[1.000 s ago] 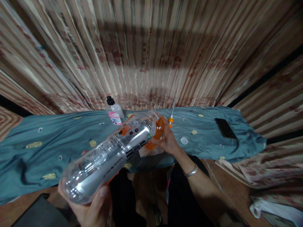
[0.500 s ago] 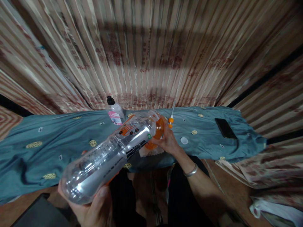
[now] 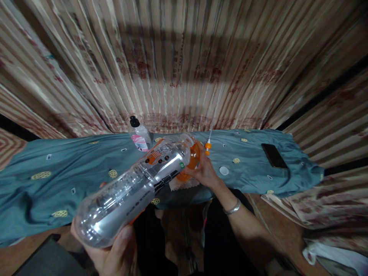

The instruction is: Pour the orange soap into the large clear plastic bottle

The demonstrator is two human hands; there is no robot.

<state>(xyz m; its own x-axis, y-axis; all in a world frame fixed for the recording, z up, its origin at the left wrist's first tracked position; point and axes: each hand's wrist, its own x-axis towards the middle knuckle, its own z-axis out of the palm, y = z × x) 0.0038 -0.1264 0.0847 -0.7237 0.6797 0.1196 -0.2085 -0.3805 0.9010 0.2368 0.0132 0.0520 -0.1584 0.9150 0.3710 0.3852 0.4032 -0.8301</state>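
While left hand grips bottle, right hand orange vessel: teal cloth, striped curtain.

A home, by the look of it — patterned curtains hang behind a board draped in teal cloth, a phone lying on it.
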